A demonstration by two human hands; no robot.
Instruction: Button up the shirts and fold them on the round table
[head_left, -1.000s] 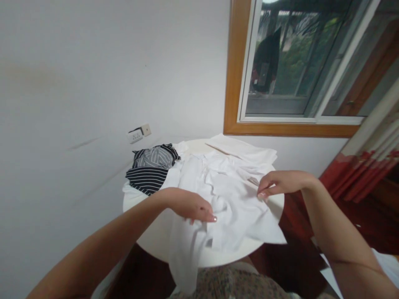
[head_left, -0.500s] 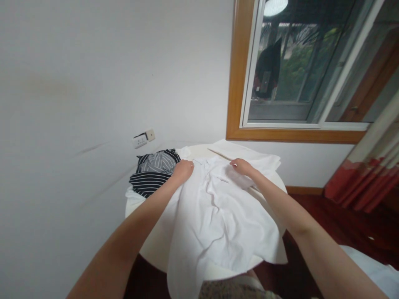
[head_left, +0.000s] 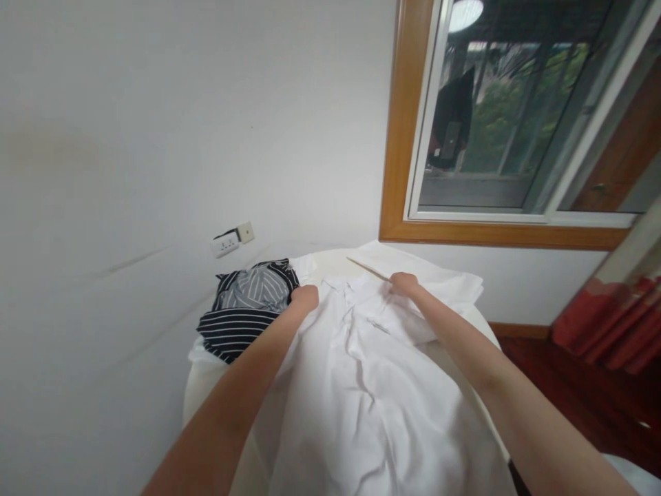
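Observation:
A white shirt (head_left: pixel 361 393) lies spread over the round table, its collar end toward the wall and creases running down its middle. My left hand (head_left: pixel 306 297) is closed on the shirt's upper left edge, beside the black-and-white striped garment. At the upper right part of the shirt, my right hand (head_left: pixel 404 283) has its fingers closed on the fabric; the fingertips are partly hidden. The shirt's lower end runs out of the bottom of the view.
The striped garment (head_left: pixel 240 327) is heaped at the table's left. A folded white cloth (head_left: pixel 438 272) lies at the back right. The pale round table (head_left: pixel 335 262) stands against the wall, below a wall socket (head_left: pixel 226 244) and a wood-framed window (head_left: pixel 391 158). A red-and-cream curtain (head_left: pixel 604 303) hangs at the right.
The shirt's lower part has come up and swelled toward the camera. My right hand has closed more on the fabric. The view has shifted slightly.

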